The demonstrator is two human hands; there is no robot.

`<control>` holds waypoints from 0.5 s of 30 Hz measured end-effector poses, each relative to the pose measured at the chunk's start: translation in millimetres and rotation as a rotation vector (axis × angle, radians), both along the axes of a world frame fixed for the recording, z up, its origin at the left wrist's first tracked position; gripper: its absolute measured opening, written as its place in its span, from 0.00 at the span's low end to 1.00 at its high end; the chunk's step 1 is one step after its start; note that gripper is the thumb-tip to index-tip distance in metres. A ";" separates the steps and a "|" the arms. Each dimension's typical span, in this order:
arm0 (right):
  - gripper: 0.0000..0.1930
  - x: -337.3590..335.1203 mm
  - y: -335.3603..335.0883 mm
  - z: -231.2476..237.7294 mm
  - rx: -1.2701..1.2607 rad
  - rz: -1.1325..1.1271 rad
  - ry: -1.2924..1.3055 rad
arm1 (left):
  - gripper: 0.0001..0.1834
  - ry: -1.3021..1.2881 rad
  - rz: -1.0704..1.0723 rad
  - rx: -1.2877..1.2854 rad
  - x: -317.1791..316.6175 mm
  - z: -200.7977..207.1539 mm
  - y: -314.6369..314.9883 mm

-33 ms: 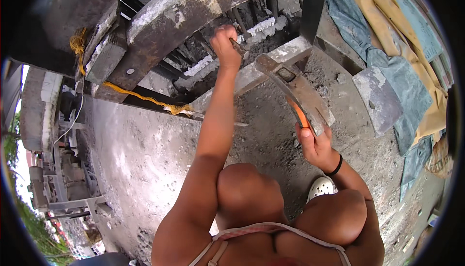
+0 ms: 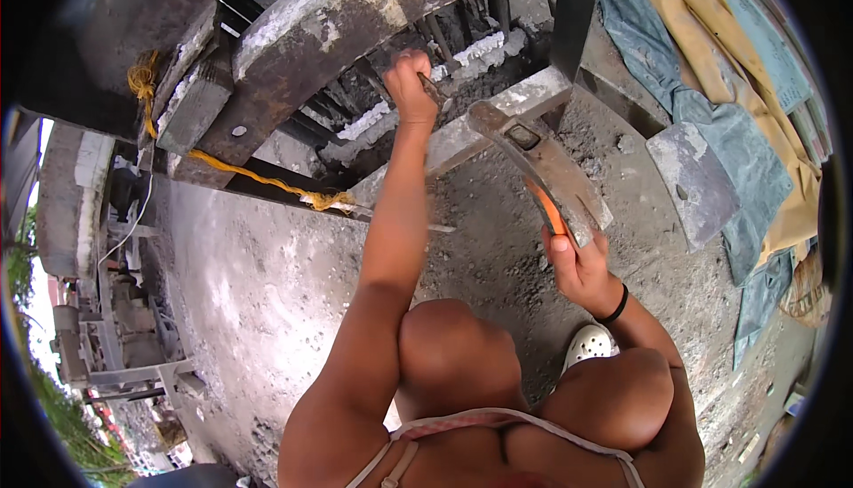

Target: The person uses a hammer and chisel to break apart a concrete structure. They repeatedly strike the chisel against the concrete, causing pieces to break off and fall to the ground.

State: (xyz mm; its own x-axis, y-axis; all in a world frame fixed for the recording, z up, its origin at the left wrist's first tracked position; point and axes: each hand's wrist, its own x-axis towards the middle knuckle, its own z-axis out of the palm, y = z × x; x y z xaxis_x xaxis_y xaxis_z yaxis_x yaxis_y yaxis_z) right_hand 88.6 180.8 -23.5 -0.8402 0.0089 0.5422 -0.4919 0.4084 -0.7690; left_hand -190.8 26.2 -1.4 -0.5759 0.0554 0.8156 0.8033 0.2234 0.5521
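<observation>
Blue cloth lies against tan cloth, with foliage lower left.

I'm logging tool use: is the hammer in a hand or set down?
In a hand: the right hand is closed around the orange-and-black handle of the hammer.

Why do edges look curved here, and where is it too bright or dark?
Head view: the wide lens bends straight edges, probably the beam too; head view: glare whitens the ground left of the left forearm; head view: shadow darkens the recess near the left hand.
</observation>
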 end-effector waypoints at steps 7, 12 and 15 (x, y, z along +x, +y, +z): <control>0.14 -1.4 0.0 -0.5 -0.080 -0.018 0.056 | 0.20 0.209 -0.183 0.003 36.6 25.9 13.0; 0.14 -0.6 0.9 5.6 -0.025 -0.047 0.040 | 0.20 0.055 -0.152 -0.012 5.7 -5.1 -1.5; 0.14 6.3 1.2 -3.4 -0.041 -0.053 0.000 | 0.19 0.117 -0.316 0.082 34.9 17.6 4.3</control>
State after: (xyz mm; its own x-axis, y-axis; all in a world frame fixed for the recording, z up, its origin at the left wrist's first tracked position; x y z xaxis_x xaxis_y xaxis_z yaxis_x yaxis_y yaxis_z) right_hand 94.9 182.0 -26.9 -0.8378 0.0752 0.5407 -0.4708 0.4018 -0.7854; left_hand -155.9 30.5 16.2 -0.4435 0.1471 0.8841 0.8845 -0.0876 0.4583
